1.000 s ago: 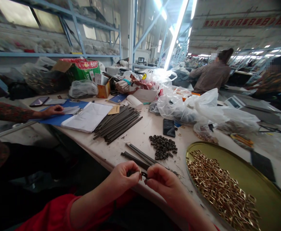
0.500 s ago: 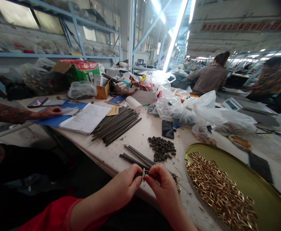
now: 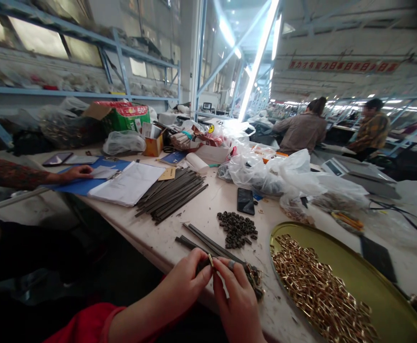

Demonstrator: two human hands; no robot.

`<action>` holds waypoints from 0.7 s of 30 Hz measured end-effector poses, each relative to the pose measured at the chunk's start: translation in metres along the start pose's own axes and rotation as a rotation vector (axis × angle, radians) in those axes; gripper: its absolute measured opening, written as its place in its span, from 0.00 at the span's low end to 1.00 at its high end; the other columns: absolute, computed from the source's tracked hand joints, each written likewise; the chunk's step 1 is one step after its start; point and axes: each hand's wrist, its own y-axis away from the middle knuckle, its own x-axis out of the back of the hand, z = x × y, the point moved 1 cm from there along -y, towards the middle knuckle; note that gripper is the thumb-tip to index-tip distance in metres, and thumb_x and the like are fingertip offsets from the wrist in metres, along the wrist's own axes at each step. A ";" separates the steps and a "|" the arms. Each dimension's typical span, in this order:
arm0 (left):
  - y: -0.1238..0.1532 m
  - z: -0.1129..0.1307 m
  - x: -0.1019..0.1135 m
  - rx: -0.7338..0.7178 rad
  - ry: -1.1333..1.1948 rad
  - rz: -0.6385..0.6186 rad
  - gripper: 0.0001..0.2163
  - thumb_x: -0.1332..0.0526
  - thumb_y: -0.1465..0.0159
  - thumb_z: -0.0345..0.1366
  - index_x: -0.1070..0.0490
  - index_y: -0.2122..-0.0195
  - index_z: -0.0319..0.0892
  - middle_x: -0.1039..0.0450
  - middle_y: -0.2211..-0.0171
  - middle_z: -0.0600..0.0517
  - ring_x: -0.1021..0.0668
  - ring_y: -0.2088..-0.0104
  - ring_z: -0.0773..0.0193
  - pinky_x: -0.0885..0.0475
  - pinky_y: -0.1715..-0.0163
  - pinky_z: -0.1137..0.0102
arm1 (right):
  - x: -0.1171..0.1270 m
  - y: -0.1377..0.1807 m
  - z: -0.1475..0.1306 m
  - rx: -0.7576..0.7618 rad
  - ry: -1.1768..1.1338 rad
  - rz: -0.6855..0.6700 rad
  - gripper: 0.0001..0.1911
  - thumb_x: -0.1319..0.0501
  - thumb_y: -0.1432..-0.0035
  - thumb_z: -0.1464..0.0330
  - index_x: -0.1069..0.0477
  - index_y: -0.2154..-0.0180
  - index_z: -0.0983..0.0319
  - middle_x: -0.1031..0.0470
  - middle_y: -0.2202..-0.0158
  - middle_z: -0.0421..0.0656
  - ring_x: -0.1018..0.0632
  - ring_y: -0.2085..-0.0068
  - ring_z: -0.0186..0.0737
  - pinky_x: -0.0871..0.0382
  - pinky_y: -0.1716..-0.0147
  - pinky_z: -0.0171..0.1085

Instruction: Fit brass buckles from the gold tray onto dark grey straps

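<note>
My left hand (image 3: 188, 274) pinches a small gold-coloured metal buckle (image 3: 210, 260) between thumb and forefinger. A bit of dark strip shows beside it, partly hidden by the fingers. My right hand (image 3: 235, 288), with a ring on one finger, meets the left at the buckle, its thumb and fingertips closed on the near side. Just beyond both hands lie a few long dark strips (image 3: 208, 240). Next to my right hand is a small heap of dark pieces with gold buckles (image 3: 256, 281). Behind it sits a pile of small dark loops (image 3: 237, 228).
To the right, an oval gold-coloured tray (image 3: 380, 267) carries many gold buckles (image 3: 319, 281). Farther back lie a phone (image 3: 246, 201), a bundle of dark strips (image 3: 174, 193), papers (image 3: 127, 183) and plastic bags (image 3: 265, 171). Another person's hand (image 3: 77, 174) rests on a blue folder at left.
My right hand has turned, so its back and ring now show, and its fingers lie straighter against the buckle. The left hand keeps its pinch. The whole view has shifted slightly.
</note>
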 end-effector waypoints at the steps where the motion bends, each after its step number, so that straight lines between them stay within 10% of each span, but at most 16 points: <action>1: 0.000 0.000 0.000 0.000 -0.003 0.002 0.12 0.50 0.38 0.42 0.37 0.64 0.38 0.31 0.67 0.51 0.30 0.66 0.63 0.36 0.64 0.70 | 0.000 0.000 0.001 -0.001 -0.002 0.010 0.15 0.48 0.42 0.75 0.31 0.54 0.61 0.27 0.64 0.46 0.24 0.61 0.38 0.27 0.64 0.33; 9: -0.001 0.003 0.006 0.007 0.074 -0.008 0.10 0.54 0.36 0.39 0.39 0.69 0.40 0.39 0.76 0.56 0.34 0.73 0.68 0.38 0.72 0.73 | 0.004 -0.007 0.009 -0.331 -0.237 -0.020 0.10 0.45 0.44 0.72 0.28 0.61 0.58 0.25 0.67 0.43 0.24 0.65 0.39 0.28 0.65 0.36; 15: -0.002 0.009 0.012 -0.022 0.034 -0.031 0.11 0.52 0.37 0.36 0.43 0.54 0.40 0.35 0.73 0.55 0.32 0.72 0.67 0.37 0.69 0.72 | 0.002 -0.013 0.016 -0.706 -0.661 -0.059 0.11 0.41 0.48 0.66 0.29 0.61 0.61 0.25 0.68 0.43 0.24 0.67 0.38 0.28 0.67 0.35; 21: -0.006 0.012 0.011 -0.062 -0.027 -0.110 0.18 0.53 0.37 0.34 0.47 0.45 0.40 0.31 0.65 0.51 0.30 0.66 0.64 0.36 0.62 0.70 | 0.001 -0.013 0.018 -0.731 -0.826 -0.054 0.11 0.39 0.50 0.66 0.30 0.62 0.60 0.26 0.69 0.41 0.24 0.66 0.36 0.29 0.66 0.34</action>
